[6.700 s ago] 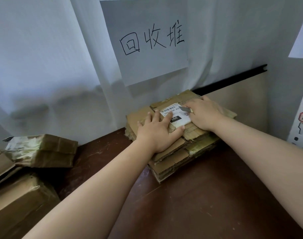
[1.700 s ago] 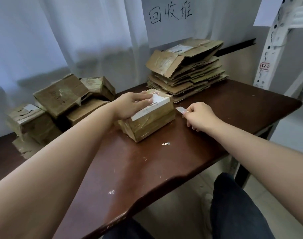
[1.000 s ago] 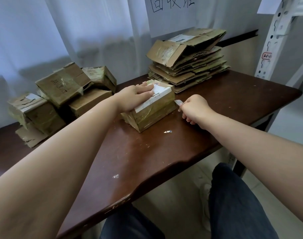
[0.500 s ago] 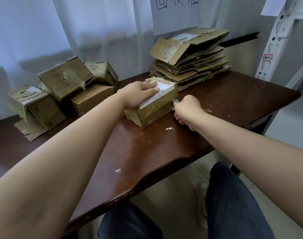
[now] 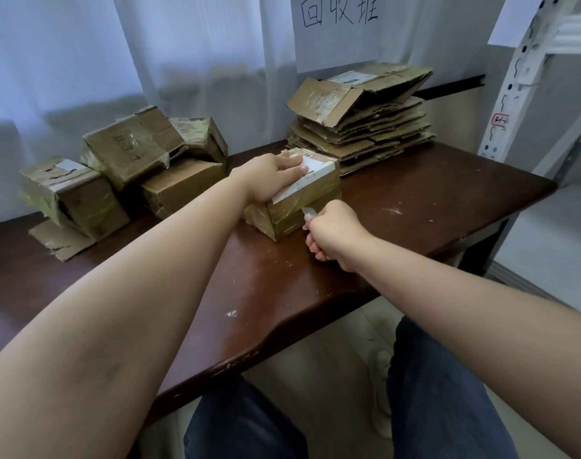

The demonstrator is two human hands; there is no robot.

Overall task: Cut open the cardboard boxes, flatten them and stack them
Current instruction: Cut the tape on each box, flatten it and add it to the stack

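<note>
Right hand grip tight on small grey blade, cutting side of taped brown cardboard box. Left hand flat on top, just above blade: slip may cut fingers.

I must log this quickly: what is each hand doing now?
Left hand: open, pressing flat on the taped box.
Right hand: closed around a small blade at the box's side.

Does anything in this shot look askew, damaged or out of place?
Yes. The top piece of the flattened stack has sprung open rather than lying flat. A torn cardboard scrap lies loose on the table, partly under the uncut boxes, and pale flecks dot the tabletop.
</note>
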